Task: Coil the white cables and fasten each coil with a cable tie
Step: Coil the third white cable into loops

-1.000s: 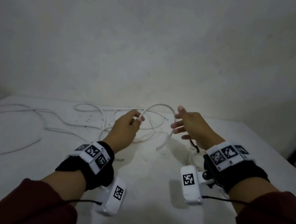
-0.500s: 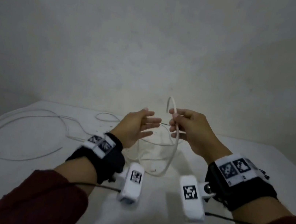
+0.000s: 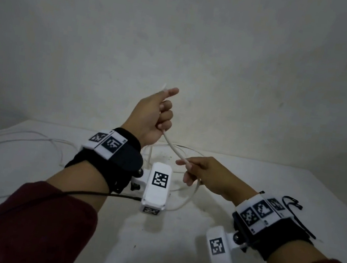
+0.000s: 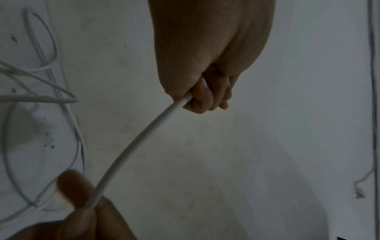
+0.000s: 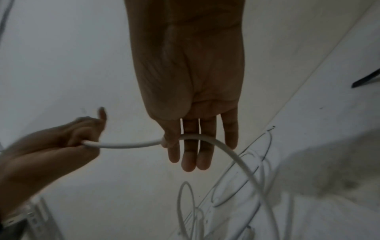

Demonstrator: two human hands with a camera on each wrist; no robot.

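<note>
A white cable [image 3: 174, 150] stretches between my two hands above the white table [image 3: 240, 177]. My left hand [image 3: 161, 116] is raised in a fist round the cable, whose short end [image 3: 164, 86] sticks up beside the thumb. In the left wrist view the curled left hand [image 4: 205, 92] grips the cable [image 4: 139, 138]. Lower and to the right, my right hand [image 3: 189, 167] pinches the same cable. The right wrist view shows the thumb of the right hand [image 5: 185, 141] pressing the cable [image 5: 127, 145] against nearly straight fingers. Past the right hand the cable droops to the table.
More loose white cable [image 3: 9, 140] loops over the left and back of the table, and further strands [image 5: 242, 186] lie under my right hand. Thin black strips [image 3: 290, 203] lie by my right wristband. A bare wall stands right behind the table.
My left hand, open half a second ago, has closed round the cable near its end and risen. My right hand has moved down and right along the cable.
</note>
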